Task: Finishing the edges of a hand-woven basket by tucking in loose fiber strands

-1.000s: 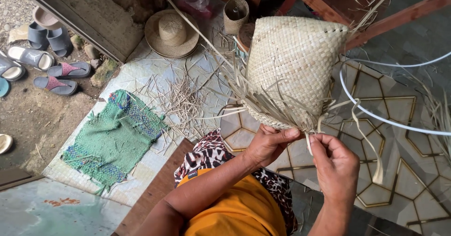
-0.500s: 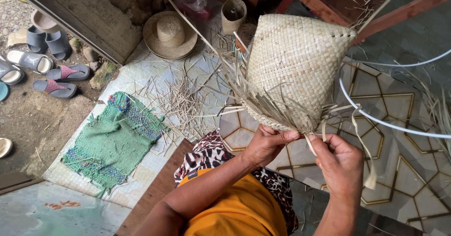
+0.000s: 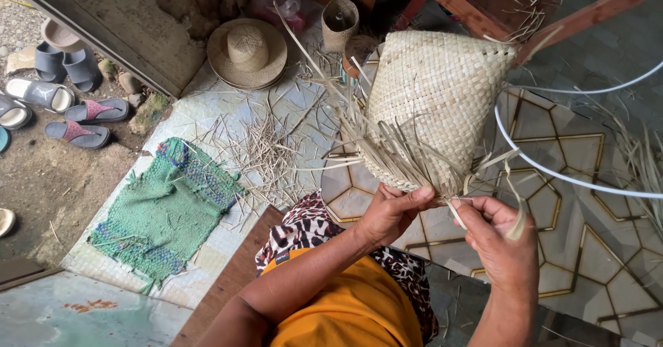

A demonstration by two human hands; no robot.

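A pale woven straw basket piece [image 3: 436,98] hangs in front of me, its lower rim fringed with loose strips. My left hand [image 3: 391,212] grips that rim from below, thumb pressed on the weave. To its right, my right hand [image 3: 498,240] pinches a single loose straw strip [image 3: 515,212] that curls down from the rim.
A straw hat [image 3: 247,52] and a small woven cup [image 3: 340,22] lie on the tiled floor, with scattered straw cuttings [image 3: 262,150]. A green mat [image 3: 168,209] is at the left, sandals [image 3: 76,116] beyond it. White cord [image 3: 552,171] loops at the right, under a wooden frame [image 3: 587,15].
My right hand has drawn its strip slightly down and to the right, and the basket has tipped a little; my left hand keeps its grip on the rim.
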